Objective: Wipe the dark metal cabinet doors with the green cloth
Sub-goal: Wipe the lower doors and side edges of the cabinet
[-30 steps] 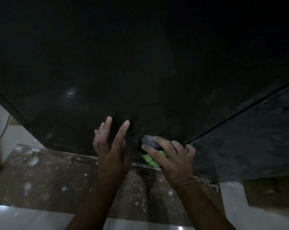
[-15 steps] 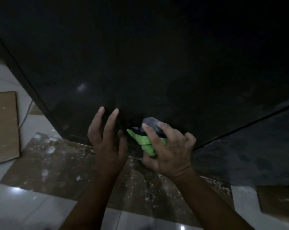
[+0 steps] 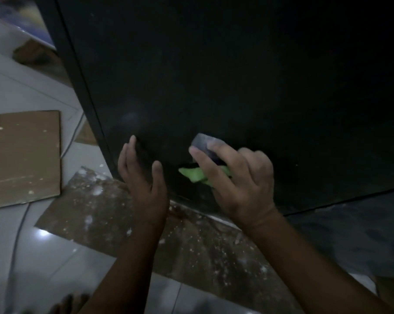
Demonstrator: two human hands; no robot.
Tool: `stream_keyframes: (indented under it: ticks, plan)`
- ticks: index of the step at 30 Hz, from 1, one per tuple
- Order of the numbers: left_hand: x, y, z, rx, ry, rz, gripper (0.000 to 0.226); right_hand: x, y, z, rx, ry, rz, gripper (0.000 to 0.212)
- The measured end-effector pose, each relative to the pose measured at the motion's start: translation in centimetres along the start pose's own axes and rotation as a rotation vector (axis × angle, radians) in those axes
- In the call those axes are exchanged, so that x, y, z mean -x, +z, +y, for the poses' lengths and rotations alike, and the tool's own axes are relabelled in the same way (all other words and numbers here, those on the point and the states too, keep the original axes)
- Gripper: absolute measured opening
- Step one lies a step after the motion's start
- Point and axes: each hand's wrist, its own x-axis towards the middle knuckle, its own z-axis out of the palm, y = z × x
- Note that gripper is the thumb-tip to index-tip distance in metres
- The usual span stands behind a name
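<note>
Curled round a bunched green cloth [image 3: 198, 175], the right hand [image 3: 239, 177] has a closed grip, its fingers wrapped over the wad and pressing it against the tall, dark, flat metal cabinet door [image 3: 214, 75], low down and a little above the door's bottom edge. A greyish fold of the wad pokes out above the fingertips. The left hand [image 3: 144, 177] holds nothing; its grip is wide open, fingers straight and laid on the door near the door's left edge, thumb held apart.

A second ago the cloth sat right on the door's bottom edge, close to the slanting seam at the door's right. Now it is slightly higher and further toward the door's left edge, and the left hand has shifted the same way. I judge that the wipe is travelling leftward along the door's lowest strip, with the left corner left to cover; most of the door above is too dark to judge.

What shows of the green part is a short strip whose long axis runs across the door, roughly level. Its free tip points toward the left hand.
</note>
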Motion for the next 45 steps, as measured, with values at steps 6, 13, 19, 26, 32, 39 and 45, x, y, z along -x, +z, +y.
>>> stream_keyframes:
  ticks: [6, 13, 19, 26, 32, 39, 45]
  plan:
    - [-0.8, -0.5, 0.1, 0.088, -0.101, 0.048, 0.058, 0.7, 2.7, -2.2, 0.100, -0.251, -0.292, 0.042]
    - [-0.2, -2.2, -3.8, 0.018, -0.202, -0.030, 0.059, 3.9, 5.1, -5.6, 0.008, -0.511, -0.873, 0.058]
    - [0.7, -3.4, -6.7, 0.113, -0.403, -0.122, 0.055, 4.6, 10.1, -9.6, -0.069, -0.706, -0.991, 0.046]
    - [0.0, -2.1, -7.8, 0.222, -0.648, 0.152, 0.036, 8.2, 16.4, -14.2, 0.056, -0.797, -1.067, 0.059]
    - [0.1, -3.1, -8.5, 0.183, -0.689, 0.091, 0.029, 14.0, 13.6, -10.7, 0.046, -0.817, -1.196, 0.058]
    - [1.1, -1.4, -6.5, 0.202, -0.707, -0.062, 0.040, 14.4, 8.8, -6.9, -0.073, -0.398, -1.177, 0.074]
    - [2.3, 0.8, -4.2, 0.216, -0.691, -0.061, 0.059, 16.0, 4.7, -2.8, -0.089, -0.323, -1.083, 0.085]
